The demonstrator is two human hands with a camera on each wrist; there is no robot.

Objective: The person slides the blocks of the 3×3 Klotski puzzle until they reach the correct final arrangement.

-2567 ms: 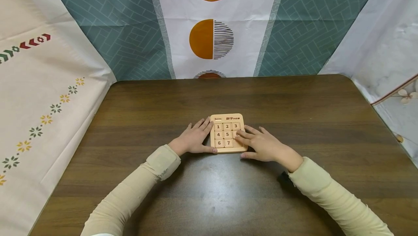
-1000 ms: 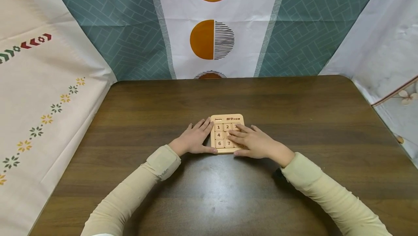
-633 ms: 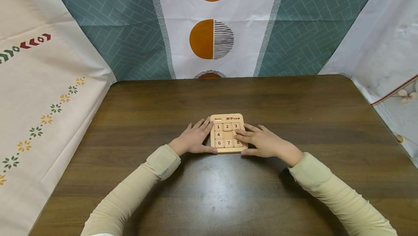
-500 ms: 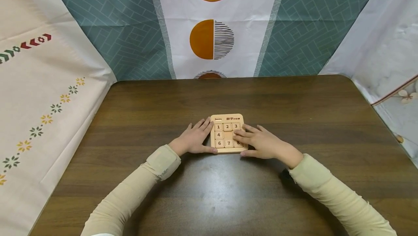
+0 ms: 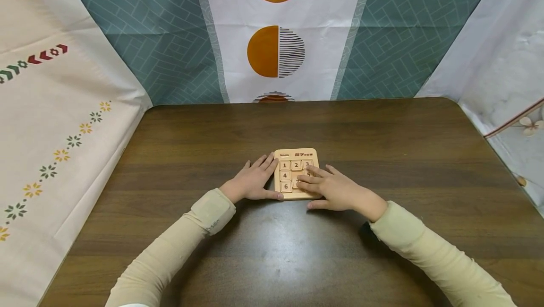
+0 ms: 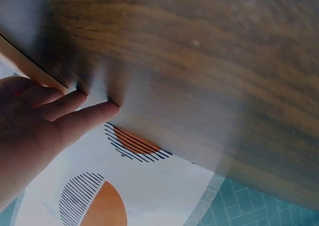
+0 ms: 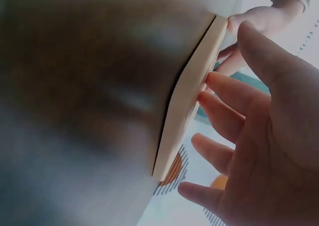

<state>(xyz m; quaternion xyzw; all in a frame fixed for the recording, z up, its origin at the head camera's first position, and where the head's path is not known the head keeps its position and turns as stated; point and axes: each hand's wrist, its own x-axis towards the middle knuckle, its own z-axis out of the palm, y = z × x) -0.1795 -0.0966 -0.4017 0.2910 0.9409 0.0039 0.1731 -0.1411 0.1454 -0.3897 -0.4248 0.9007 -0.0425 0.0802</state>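
Observation:
A wooden sliding number puzzle (image 5: pixel 294 155) lies flat on the brown table, its numbered tiles in rows. My left hand (image 5: pixel 251 180) lies spread along its left side, straight fingertips at the edge and thumb at the near left corner. From the right, my right hand (image 5: pixel 337 188) reaches over the board. Its outstretched fingertips rest on the bottom middle tile (image 5: pixel 299 182), which sits a little above its row, below a bare gap in the centre. The 5 tile is partly covered, and the lower right is hidden. In the right wrist view, the right fingertips touch the board's top (image 7: pixel 187 106).
The brown wooden table (image 5: pixel 212 132) spreads around the board. Behind it hangs a patterned cloth (image 5: pixel 170 61) with orange circles. A cream cloth (image 5: pixel 63 108) hangs at the left, a pale one (image 5: pixel 510 52) at the right.
The 8 tile slid down and the 5 tile slid right, baring the centre. Since then my right hand has shifted left, and the bottom middle tile has moved slightly up. My left hand stays put.

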